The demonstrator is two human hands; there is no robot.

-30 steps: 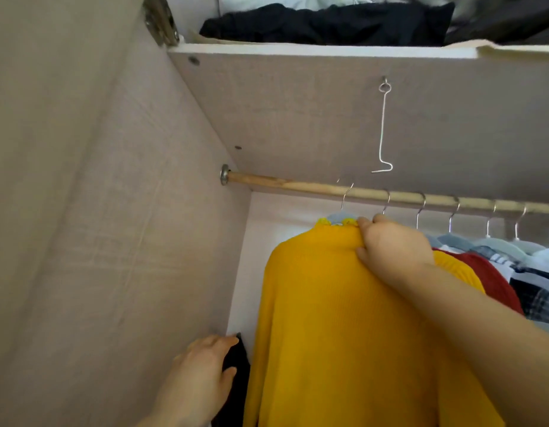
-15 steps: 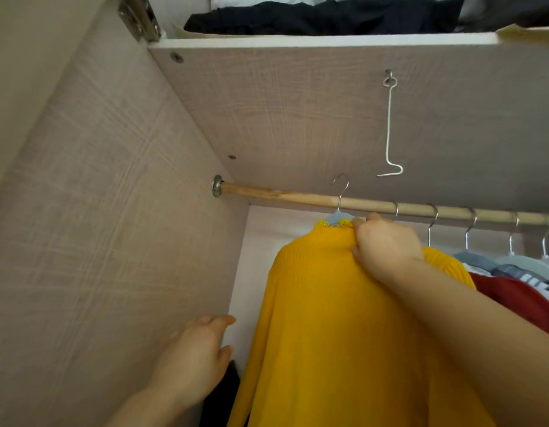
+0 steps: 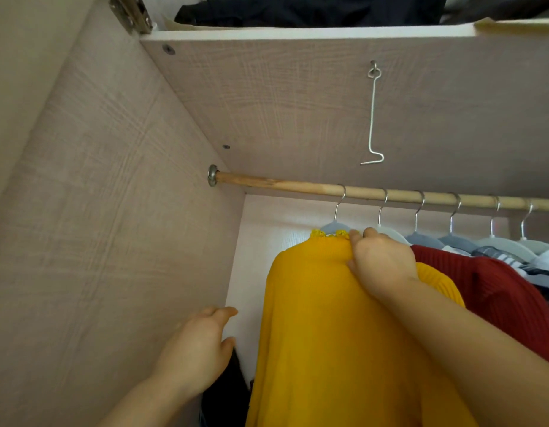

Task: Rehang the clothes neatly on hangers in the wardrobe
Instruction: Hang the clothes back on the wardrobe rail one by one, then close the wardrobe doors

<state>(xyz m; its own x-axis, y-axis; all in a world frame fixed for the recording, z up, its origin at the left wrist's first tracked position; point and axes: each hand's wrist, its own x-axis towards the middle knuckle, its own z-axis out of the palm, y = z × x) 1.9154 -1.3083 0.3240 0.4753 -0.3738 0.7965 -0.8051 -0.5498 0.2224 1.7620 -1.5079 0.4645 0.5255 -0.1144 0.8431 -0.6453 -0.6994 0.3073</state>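
Yellow sweater (image 3: pixel 344 318) hangs below the wooden rail (image 3: pixel 298 184) on a pale blue hanger (image 3: pixel 332 226), first in the row and closest to the rail's left socket, with its hook over the rail. From the head view, the only one I have, my right hand (image 3: pixel 381 263) sits just under the rail at the sweater's neck, fingers curled and pinching the knit beside the frilled collar. My left hand (image 3: pixel 196 349) is well below the rail, near the side wall (image 3: pixel 113 241), fingers loose and slightly spread, holding nothing; I cannot tell whether it brushes the wall. A dark cloth (image 3: pixel 227 396) lies under that hand, and a red garment (image 3: pixel 489 288) hangs next along the rail to the right, just beside the sweater. I judge the step in hand to be settling the sweater squarely on its hanger. To do it well I would let the rail carry the weight, ease the collar to the hanger's middle with small tugs, and bring the free hand up to the far shoulder so both sides drape evenly, without pulling the hook off the rail or crowding the red garment.
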